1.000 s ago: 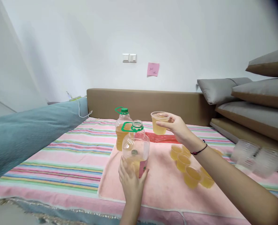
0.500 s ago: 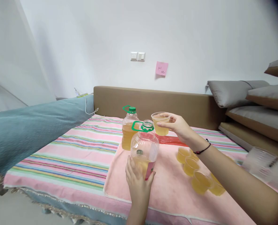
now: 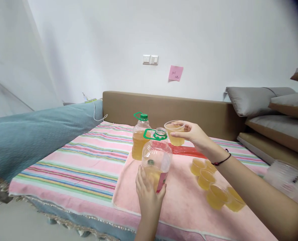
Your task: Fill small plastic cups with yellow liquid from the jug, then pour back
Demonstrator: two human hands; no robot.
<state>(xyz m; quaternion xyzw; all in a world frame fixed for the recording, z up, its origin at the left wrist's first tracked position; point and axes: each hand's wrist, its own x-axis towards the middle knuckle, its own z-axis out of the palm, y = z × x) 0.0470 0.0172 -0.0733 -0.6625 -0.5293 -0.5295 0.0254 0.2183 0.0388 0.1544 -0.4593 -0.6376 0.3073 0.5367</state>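
My left hand (image 3: 149, 185) is wrapped round the lower part of a clear plastic bottle (image 3: 157, 153). The bottle stands upright and uncapped, with a green carry ring at its neck and yellow liquid low inside. My right hand (image 3: 194, 134) grips a clear plastic cup (image 3: 177, 134) of yellow liquid by its side, just right of the bottle's mouth and above the cloth. Behind the held bottle is a second bottle (image 3: 138, 140) with a green cap, much fuller. Several filled cups (image 3: 206, 179) stand to the right, partly hidden by my right forearm.
A pink cloth (image 3: 179, 207) lies over a striped bed cover (image 3: 88, 160). Red plastic (image 3: 186, 150) lies behind the filled cups. Stacked clear cups (image 3: 282, 177) are at the right, near piled cushions (image 3: 277, 124). A brown headboard (image 3: 164, 103) borders the back.
The whole view has shifted slightly, so things appear a little farther right. Both hands keep their grips, and the cup stays beside the bottle's mouth.
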